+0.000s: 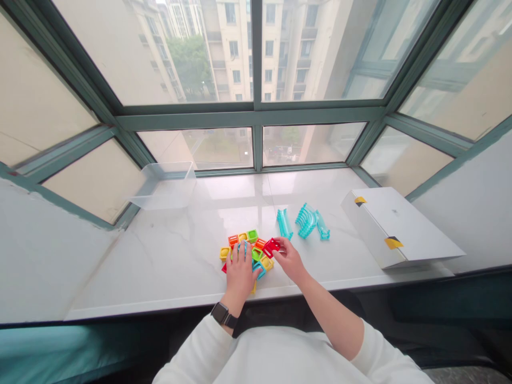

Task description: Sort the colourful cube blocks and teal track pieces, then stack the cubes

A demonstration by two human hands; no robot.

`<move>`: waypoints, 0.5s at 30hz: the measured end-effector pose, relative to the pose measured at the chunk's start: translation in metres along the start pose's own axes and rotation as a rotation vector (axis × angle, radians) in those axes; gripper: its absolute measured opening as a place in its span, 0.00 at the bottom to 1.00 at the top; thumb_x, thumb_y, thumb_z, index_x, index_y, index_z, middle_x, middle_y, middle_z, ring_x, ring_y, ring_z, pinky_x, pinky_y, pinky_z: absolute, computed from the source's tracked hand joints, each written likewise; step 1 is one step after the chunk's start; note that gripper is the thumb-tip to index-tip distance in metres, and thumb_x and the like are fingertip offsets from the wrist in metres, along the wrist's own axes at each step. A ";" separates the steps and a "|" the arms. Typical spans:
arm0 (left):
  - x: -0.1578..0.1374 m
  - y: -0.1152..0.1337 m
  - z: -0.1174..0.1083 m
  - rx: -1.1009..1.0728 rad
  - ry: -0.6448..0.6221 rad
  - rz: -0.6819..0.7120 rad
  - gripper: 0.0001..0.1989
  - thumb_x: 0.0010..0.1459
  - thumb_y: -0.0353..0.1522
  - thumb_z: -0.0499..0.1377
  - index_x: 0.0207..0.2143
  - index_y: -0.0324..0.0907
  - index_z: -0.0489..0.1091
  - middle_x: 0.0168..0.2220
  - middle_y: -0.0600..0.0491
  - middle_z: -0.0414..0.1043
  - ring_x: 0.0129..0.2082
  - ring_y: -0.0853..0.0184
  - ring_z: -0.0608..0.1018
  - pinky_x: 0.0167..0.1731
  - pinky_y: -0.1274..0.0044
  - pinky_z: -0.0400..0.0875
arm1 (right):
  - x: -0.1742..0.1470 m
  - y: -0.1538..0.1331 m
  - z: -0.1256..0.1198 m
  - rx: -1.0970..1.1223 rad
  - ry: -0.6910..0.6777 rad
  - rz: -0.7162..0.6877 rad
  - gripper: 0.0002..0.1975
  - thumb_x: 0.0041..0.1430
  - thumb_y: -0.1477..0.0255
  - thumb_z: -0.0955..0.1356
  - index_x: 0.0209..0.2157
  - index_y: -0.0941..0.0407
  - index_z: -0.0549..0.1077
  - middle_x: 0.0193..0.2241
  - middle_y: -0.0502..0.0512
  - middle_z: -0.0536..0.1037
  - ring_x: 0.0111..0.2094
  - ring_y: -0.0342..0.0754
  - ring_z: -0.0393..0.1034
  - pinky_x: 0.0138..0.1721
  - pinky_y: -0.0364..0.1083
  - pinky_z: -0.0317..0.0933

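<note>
A cluster of small plastic toy blocks in red, orange, yellow, green and blue lies near the sill's front edge. My left hand [240,272] rests over the cluster with its fingers spread, hiding some of the pieces. Around it show a yellow block [224,253], a green block [252,235] and a blue block [260,270]. At the cluster's right side, my right hand [289,260] pinches a red block [271,247] between thumb and fingers. An orange block [260,244] sits just left of the red one.
Several clear turquoise track pieces [306,220] lie behind my right hand on the white marble sill [160,256]. A transparent plastic bin [166,186] stands at the back left. On the right is a white box [396,218] with yellow-and-black stickers. Green-framed windows enclose the sill.
</note>
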State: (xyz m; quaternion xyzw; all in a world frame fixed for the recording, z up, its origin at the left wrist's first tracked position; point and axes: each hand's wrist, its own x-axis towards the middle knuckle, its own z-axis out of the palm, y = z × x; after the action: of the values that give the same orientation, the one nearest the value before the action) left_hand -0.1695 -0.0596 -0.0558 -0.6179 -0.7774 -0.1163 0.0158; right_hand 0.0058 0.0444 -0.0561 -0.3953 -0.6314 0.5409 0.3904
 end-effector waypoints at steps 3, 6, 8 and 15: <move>0.000 -0.001 0.001 -0.002 -0.004 0.002 0.43 0.61 0.43 0.65 0.74 0.44 0.53 0.75 0.38 0.51 0.74 0.40 0.55 0.69 0.47 0.50 | -0.012 -0.004 -0.027 0.215 -0.022 0.083 0.27 0.58 0.66 0.72 0.60 0.48 0.68 0.49 0.56 0.78 0.46 0.53 0.79 0.48 0.55 0.76; -0.001 -0.002 0.002 -0.017 -0.009 -0.004 0.42 0.62 0.43 0.64 0.74 0.42 0.55 0.75 0.38 0.50 0.74 0.40 0.54 0.70 0.48 0.48 | -0.025 -0.012 -0.053 0.259 0.012 0.098 0.31 0.55 0.66 0.75 0.60 0.48 0.68 0.49 0.56 0.78 0.47 0.53 0.78 0.50 0.56 0.75; 0.000 -0.002 0.002 -0.028 -0.017 -0.005 0.42 0.62 0.42 0.64 0.73 0.42 0.55 0.75 0.38 0.50 0.74 0.40 0.54 0.70 0.47 0.48 | -0.031 -0.015 -0.067 0.251 0.045 0.109 0.26 0.53 0.65 0.76 0.53 0.49 0.72 0.48 0.56 0.80 0.47 0.53 0.78 0.50 0.56 0.74; 0.001 -0.003 0.003 -0.034 -0.004 -0.002 0.42 0.61 0.42 0.65 0.73 0.40 0.56 0.75 0.37 0.51 0.74 0.40 0.53 0.70 0.49 0.48 | -0.039 -0.009 -0.090 0.199 0.204 0.113 0.21 0.53 0.57 0.78 0.38 0.52 0.69 0.40 0.54 0.81 0.43 0.54 0.78 0.47 0.54 0.73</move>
State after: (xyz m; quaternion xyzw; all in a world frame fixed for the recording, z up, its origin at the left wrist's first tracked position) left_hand -0.1724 -0.0588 -0.0586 -0.6176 -0.7759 -0.1284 0.0036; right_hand 0.1029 0.0413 -0.0399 -0.4423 -0.5086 0.5791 0.4587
